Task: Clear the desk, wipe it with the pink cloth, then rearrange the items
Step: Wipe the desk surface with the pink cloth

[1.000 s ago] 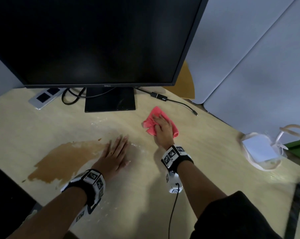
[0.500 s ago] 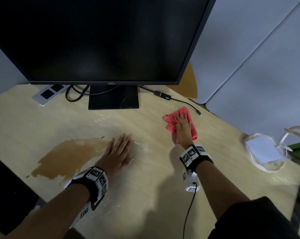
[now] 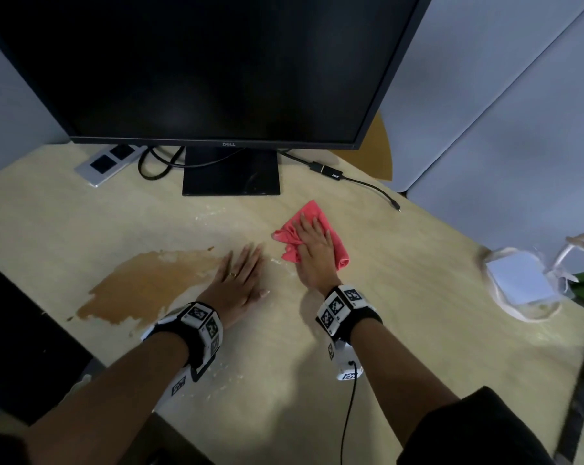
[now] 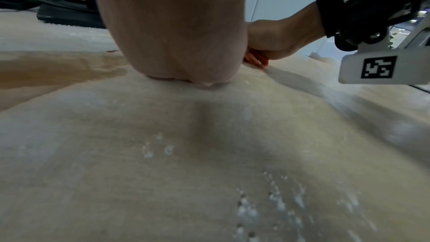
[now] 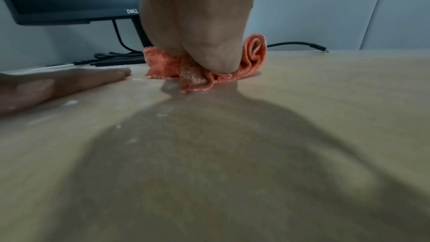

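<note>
A: From the head view, what are the hands doing?

B: The right hand [image 3: 314,253] lies flat, fingers straight, pressing the pink cloth [image 3: 341,253] onto the table [image 3: 418,297], in front of the monitor [image 3: 210,68] base. The left hand [image 3: 238,285] rests palm down beside it, fingers straight, holding nothing, at the right edge of a brown spill [image 3: 149,283].

A: And the left wrist view?

B: The left hand's heel [image 4: 172,34] sits on the table, the spill [image 4: 46,69] to its left. Beyond it, the right hand [image 4: 279,41] covers a sliver of cloth [image 4: 256,60].

A: The right wrist view?

B: The right hand's heel [image 5: 202,34] bears down on the bunched cloth [image 5: 200,78], one edge rolled up at its right. The left hand [image 5: 58,84] lies flat nearby, apart from the cloth.
</note>
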Motion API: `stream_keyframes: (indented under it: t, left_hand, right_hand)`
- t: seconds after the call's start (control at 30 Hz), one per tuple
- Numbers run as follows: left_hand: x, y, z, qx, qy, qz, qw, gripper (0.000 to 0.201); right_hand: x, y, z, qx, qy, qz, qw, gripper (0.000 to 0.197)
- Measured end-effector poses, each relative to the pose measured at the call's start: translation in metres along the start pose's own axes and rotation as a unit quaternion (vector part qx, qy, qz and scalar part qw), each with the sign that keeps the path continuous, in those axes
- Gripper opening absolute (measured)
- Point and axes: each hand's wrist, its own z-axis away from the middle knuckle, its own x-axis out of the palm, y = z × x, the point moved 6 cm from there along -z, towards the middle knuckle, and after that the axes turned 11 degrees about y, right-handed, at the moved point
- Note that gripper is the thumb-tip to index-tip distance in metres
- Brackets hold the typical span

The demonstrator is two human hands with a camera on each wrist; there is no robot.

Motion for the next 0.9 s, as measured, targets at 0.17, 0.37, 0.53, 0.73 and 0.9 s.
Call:
stream_keyframes:
  t: [0.17, 0.37, 0.53, 0.73, 0.9]
  left_hand:
    - [0.002, -0.001, 0.000, -0.003, -0.005, 0.012, 1.000, 0.074]
    - [-0.007, -0.010, 0.023, -0.024, -0.037, 0.009, 0.999, 0.095]
    - [-0.018, -0.018, 0.046, 0.032, -0.086, -0.040, 0.995, 0.098]
    - [-0.021, -0.011, 0.055, 0.087, -0.109, -0.048, 0.989, 0.127]
    - [-0.029, -0.010, 0.058, 0.080, -0.201, -0.027, 0.976, 0.144]
  right_hand:
    - [0.011, -0.010, 0.015, -0.048, -0.017, -0.007, 0.999, 0.045]
    - [0.014, -0.031, 0.042, -0.060, -0.015, -0.037, 0.997, 0.042]
    - [0.014, -0.048, 0.062, -0.048, -0.047, -0.058, 0.996, 0.048]
    - [0.014, -0.064, 0.084, -0.046, -0.052, -0.074, 0.995, 0.061]
    - [0.019, -0.073, 0.098, -0.044, -0.052, -0.067, 0.995, 0.060]
